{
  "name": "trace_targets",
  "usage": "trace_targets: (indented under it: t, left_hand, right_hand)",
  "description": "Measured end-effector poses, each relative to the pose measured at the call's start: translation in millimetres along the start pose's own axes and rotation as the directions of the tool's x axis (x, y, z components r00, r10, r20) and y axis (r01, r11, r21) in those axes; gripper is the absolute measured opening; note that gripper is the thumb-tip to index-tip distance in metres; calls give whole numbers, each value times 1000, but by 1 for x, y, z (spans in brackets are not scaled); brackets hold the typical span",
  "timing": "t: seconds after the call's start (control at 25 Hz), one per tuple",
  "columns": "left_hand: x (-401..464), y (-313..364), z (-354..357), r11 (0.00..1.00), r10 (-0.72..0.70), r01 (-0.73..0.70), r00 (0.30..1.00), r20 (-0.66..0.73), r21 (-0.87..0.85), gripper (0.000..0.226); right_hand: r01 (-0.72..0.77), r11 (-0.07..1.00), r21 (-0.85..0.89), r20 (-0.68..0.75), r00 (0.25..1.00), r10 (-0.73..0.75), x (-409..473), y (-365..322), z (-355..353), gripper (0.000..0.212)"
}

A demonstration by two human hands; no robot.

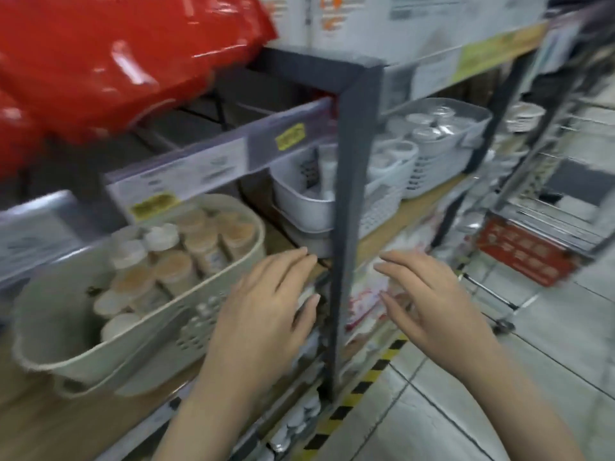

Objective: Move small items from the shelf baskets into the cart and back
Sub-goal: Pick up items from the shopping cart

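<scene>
Blurred frame, so the yellow shelf tags can't be read. Left hand and right hand both spread, holding nothing. Beige slotted plastic basket near left holds round lidded jars. Wire cart far right.

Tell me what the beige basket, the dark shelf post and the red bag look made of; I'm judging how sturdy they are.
Beige basket: seemingly matte moulded plastic, judging by its rounded rim and punched holes.
Shelf post: probably painted metal, dark grey, with flat faces and sharp square edges.
Red bag: thin glossy plastic film, going by its creases and bright glare streaks.
Motion blur leaves all three uncertain.
</scene>
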State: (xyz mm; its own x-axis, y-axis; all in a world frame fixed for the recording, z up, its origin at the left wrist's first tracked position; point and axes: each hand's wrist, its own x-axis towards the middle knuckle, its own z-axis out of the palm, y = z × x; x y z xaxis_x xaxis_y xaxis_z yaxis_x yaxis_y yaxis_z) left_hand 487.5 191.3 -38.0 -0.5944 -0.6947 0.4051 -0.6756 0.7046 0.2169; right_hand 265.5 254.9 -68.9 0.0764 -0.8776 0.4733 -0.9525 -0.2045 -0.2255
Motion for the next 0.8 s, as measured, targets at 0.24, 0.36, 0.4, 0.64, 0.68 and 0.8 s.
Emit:
trace_targets:
  t: [0.24, 0.36, 0.4, 0.64, 0.68, 0.8]
  left_hand:
    - [73, 128, 99, 950, 278, -252, 952, 132, -182, 45]
    - [103, 202, 157, 926, 345, -290, 911, 227, -244, 45]
    - [111, 226, 174, 918, 364, -296, 894, 262, -265, 49]
    - [146, 312, 257, 874, 401, -195, 805, 437, -444, 48]
    - [154, 317, 269, 877, 379, -152, 802, 461, -456, 48]
    - [182, 320, 303, 895, 290, -26, 792, 537, -445, 46]
  right_hand:
    - [-423, 902, -85, 15, 905, 426, -127, 125, -47, 31]
    - [-606, 785, -125, 9, 791, 612, -191, 184, -74, 32]
    - [-656, 743, -130, 15, 748, 663, -209, 201, -81, 32]
    - [-820, 563, -100, 124, 552, 825, -275, 281, -106, 38]
    - [-825, 558, -89, 149, 542, 827, -276, 296, -108, 38]
    - [-830, 557, -41, 187, 541, 820, -262, 341, -106, 38]
